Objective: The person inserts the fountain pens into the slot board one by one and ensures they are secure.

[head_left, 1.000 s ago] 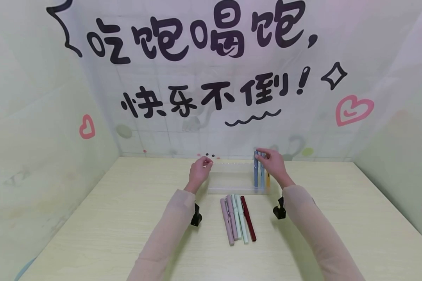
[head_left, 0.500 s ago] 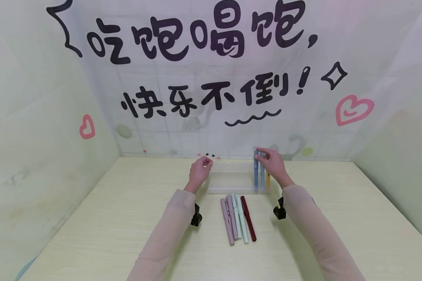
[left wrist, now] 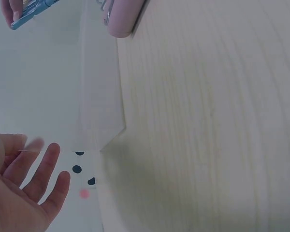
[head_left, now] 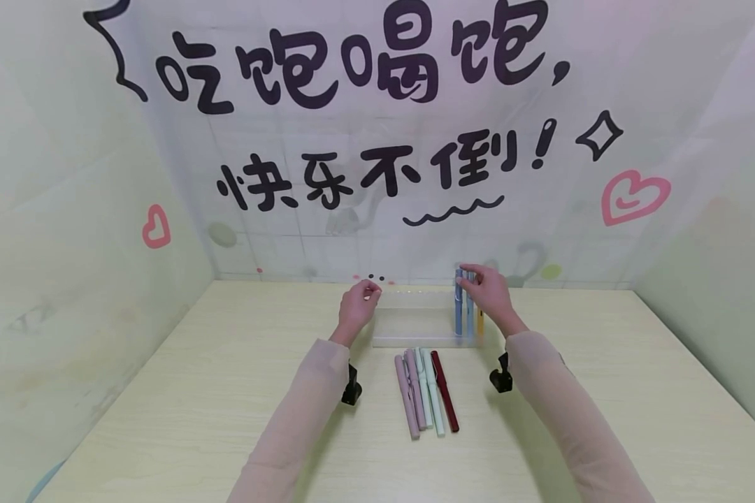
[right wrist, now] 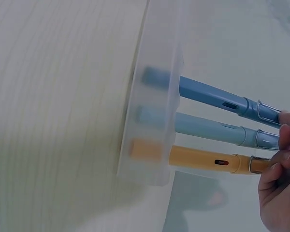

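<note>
Pens and stand on the desk (head_left: 195,398), under both my hands. With my left hand (head_left: 356,307) I pinch the end of the clear stand (head_left: 412,323), thumb and index finger narrowed on its edge, the remaining fingers spread loosely; the grip probably steadies a light body against sideways push. With my right hand (head_left: 489,292) I hold the dark blue pen (head_left: 458,307) near its capped top, thumb and forefinger closed on it. A hold so high presumably leaves the lower barrel free to sit behind the frosted front wall, through which its end shows dimly. Beside it, in the same row, stand the light blue pen (right wrist: 210,129) and the orange pen (right wrist: 203,158), clips uppermost; whether my other right-hand fingers touch the orange cap I cannot tell. Grouped at the stand's right end, the three leave its left part free. On the near side lie two lilac pens (head_left: 406,397), two mint pens (head_left: 433,395) and a dark red pen (head_left: 444,391), roughly side by side, an arrangement that likely keeps each within easy reach.
</note>
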A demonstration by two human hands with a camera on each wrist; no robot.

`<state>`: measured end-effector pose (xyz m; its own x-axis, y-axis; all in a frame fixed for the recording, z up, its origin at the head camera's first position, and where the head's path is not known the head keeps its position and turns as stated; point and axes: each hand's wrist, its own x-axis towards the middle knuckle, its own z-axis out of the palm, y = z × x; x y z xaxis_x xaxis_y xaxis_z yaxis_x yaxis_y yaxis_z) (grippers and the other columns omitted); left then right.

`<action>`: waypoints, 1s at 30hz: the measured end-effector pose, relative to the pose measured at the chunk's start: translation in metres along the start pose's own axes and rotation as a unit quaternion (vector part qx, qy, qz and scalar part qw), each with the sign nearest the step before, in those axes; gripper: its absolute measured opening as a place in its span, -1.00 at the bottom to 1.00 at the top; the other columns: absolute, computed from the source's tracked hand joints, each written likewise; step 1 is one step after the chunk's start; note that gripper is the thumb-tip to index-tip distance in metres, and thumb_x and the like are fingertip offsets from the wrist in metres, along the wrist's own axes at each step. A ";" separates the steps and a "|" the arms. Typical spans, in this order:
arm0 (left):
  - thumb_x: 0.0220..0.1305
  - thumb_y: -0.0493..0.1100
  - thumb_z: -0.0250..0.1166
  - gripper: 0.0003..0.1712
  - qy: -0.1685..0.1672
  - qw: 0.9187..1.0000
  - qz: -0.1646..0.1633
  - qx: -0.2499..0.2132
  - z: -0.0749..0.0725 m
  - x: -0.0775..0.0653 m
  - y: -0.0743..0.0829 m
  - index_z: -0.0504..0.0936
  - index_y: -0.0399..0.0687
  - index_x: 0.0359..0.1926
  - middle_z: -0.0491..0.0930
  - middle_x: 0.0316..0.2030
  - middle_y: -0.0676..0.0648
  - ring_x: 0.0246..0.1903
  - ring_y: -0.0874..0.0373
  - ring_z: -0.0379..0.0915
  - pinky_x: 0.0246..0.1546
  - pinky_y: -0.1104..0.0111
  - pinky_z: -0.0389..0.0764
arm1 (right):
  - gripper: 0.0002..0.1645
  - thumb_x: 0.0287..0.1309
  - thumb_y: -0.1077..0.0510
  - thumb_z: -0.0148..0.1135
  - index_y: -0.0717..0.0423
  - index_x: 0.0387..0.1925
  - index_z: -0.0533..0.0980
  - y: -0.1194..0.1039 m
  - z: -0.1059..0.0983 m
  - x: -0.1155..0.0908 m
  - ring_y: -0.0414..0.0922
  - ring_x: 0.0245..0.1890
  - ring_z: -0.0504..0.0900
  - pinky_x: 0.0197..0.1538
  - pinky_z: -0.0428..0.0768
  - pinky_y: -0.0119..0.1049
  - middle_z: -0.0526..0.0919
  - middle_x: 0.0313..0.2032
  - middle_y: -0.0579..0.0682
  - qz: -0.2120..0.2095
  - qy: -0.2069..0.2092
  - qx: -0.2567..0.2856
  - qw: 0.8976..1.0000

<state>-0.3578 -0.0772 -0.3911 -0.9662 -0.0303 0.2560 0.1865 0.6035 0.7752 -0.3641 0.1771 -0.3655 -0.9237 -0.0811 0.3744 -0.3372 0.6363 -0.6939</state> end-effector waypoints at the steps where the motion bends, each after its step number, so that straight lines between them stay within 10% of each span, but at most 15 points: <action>1: 0.24 -0.19 0.10 -0.84 0.000 1.000 0.000 0.000 0.000 0.000 0.000 0.52 -0.17 -0.24 0.58 -0.23 -0.14 -0.17 0.00 0.48 -0.20 0.19 0.44 | -0.59 0.11 0.14 0.14 0.23 0.00 0.45 0.000 -0.001 0.000 -0.16 -0.78 0.20 -0.70 0.24 -0.33 0.27 -0.78 -0.05 0.002 -0.001 0.005 1.000; 12: 0.23 -0.19 0.10 -0.85 0.003 1.000 -0.001 -0.002 -0.001 0.000 0.001 0.52 -0.17 -0.24 0.58 -0.24 -0.14 -0.17 0.01 0.48 -0.21 0.20 0.44 | -0.66 0.10 0.13 0.17 0.19 -0.08 0.50 -0.001 -0.009 -0.011 -0.09 -0.73 0.33 -0.71 0.32 -0.34 0.32 -0.73 0.01 -0.008 0.001 0.073 0.997; 22: 0.23 -0.19 0.11 -0.85 0.005 1.000 0.000 -0.003 0.000 0.000 0.000 0.53 -0.17 -0.25 0.59 -0.24 -0.14 -0.18 0.01 0.49 -0.21 0.20 0.44 | -0.73 0.12 0.11 0.15 0.18 -0.19 0.54 0.003 0.003 -0.036 0.16 -0.60 0.45 -0.66 0.34 -0.29 0.39 -0.72 0.13 -0.015 -0.070 0.090 0.993; 30: 0.23 -0.19 0.10 -0.85 0.005 1.000 0.000 -0.002 0.000 0.001 0.000 0.53 -0.18 -0.25 0.59 -0.24 -0.14 -0.20 0.02 0.50 -0.25 0.22 0.46 | -0.74 0.09 0.14 0.17 0.26 -0.24 0.53 0.008 0.016 -0.053 -0.12 -0.70 0.39 -0.66 0.38 -0.35 0.48 -0.65 0.10 -0.016 -0.160 0.086 0.983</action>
<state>-0.3587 -0.0769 -0.3910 -0.9644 -0.0374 0.2617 0.1879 0.5996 0.7779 -0.3211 0.1746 -0.4009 -0.9130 -0.3531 0.2044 -0.3671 0.4922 -0.7893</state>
